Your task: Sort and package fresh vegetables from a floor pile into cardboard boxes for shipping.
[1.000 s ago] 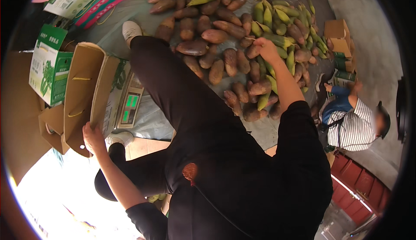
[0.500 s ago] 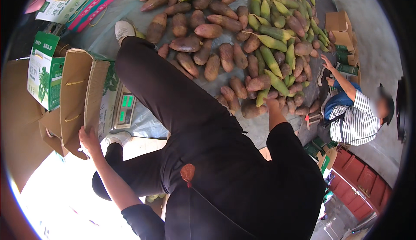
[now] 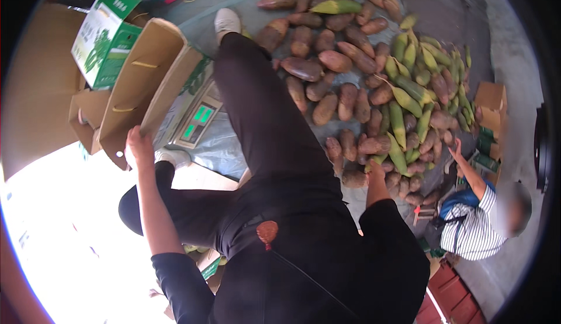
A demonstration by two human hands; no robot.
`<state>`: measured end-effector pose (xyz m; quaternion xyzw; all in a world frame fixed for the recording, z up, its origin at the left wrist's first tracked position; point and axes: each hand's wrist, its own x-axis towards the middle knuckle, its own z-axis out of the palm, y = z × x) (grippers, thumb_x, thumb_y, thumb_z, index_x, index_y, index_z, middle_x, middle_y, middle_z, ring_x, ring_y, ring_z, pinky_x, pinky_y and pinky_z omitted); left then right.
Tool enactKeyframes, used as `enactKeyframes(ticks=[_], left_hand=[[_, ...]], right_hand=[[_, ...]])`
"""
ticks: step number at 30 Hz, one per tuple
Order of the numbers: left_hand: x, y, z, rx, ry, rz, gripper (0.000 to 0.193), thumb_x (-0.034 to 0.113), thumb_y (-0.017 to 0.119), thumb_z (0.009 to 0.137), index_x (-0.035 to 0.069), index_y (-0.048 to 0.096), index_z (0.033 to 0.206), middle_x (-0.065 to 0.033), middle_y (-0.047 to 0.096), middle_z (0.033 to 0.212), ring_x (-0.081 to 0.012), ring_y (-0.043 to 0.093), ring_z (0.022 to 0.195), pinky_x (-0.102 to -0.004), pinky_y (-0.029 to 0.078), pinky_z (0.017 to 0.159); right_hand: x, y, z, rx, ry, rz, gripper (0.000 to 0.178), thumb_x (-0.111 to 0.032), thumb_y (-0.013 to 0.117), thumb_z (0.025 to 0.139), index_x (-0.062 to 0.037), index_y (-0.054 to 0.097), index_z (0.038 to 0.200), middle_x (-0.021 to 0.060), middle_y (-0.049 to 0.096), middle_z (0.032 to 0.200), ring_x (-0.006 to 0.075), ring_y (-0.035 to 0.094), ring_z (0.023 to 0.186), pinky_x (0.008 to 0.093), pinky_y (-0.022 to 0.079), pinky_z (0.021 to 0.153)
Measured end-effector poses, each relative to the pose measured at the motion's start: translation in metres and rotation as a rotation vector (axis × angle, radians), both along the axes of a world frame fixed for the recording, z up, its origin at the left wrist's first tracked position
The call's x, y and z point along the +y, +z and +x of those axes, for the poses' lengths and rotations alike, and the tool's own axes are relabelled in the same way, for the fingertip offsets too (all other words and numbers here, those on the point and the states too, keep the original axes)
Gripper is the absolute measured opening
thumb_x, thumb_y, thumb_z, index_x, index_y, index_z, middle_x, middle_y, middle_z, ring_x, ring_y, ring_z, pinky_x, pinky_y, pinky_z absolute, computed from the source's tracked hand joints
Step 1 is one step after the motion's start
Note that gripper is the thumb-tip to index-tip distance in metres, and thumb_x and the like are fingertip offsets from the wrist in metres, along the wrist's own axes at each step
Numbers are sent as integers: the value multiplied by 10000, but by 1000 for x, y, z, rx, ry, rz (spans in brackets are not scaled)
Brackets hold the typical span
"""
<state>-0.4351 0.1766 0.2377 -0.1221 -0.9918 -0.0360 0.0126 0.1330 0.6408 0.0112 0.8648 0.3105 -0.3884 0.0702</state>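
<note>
My left hand (image 3: pixel 139 147) is closed on the lower edge of a tall open cardboard box (image 3: pixel 142 70). Something small and white shows beside its fingers, too small to name. My right hand (image 3: pixel 376 178) reaches past my knee into a spread of roots, its fingers at the near end of a green radish (image 3: pixel 377 160). Those fingers are partly hidden, so their grip cannot be made out. Around it lie several thick reddish-brown roots (image 3: pixel 354 178) and more long green radishes (image 3: pixel 397 122). A digital scale (image 3: pixel 198 123) with lit green displays stands just right of the box.
A white and green printed carton (image 3: pixel 105 37) stands behind the open box. Across the pile, a person in a striped shirt (image 3: pixel 476 227) stretches a hand (image 3: pixel 456 150) toward the roots. Brown cartons (image 3: pixel 491 111) line the right side. My shoe (image 3: pixel 227 20) rests beside the roots.
The view has shifted, so the roots, box and scale sit lower and more to the right. My left hand stays on the box edge. My right hand stays at the roots.
</note>
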Motion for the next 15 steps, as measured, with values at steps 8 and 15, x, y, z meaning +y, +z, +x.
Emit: enactKeyframes(ticks=[8, 15], left_hand=[[11, 16, 6, -39, 18, -28, 255, 117, 650, 739, 69, 602, 985, -93, 598, 947, -293, 581, 916, -418, 459, 765], [22, 20, 4, -36, 18, -57, 256, 120, 663, 713, 60, 602, 954, -106, 597, 913, -300, 586, 918, -416, 465, 766]], right_hand=[[-24, 90, -29, 333, -349, -162, 373, -518, 667, 739, -210, 575, 929, -27, 593, 778, 120, 490, 677, 348, 338, 574], [-33, 126, -48, 561, -129, -30, 367, -488, 655, 770, -153, 593, 905, -40, 609, 754, 92, 521, 606, 262, 358, 529]])
